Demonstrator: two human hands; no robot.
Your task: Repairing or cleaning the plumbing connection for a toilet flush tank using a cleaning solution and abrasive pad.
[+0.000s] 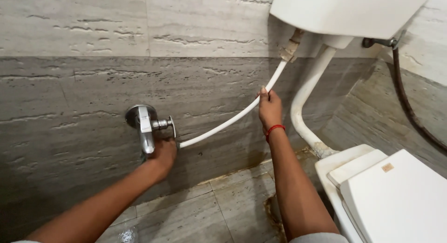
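Head view, left to right: chrome angle valve (145,126) on grey tiled wall (70,94); left hand (164,152) closed on the valve's underside. White hose (228,122) rises from valve to cistern (344,10); right hand (269,108) grips the hose midway. Open wall between the hands. White flush pipe (305,98), toilet lid (400,196) far right. Stained tile floor (223,201) below.

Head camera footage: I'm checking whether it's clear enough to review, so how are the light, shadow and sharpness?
Head view: even, soft light, no strong glare; the right hand on the white hose is sharp; the left hand under the metal valve sits in shadow; the cistern is bright; wide-lens bending shows at the edges.
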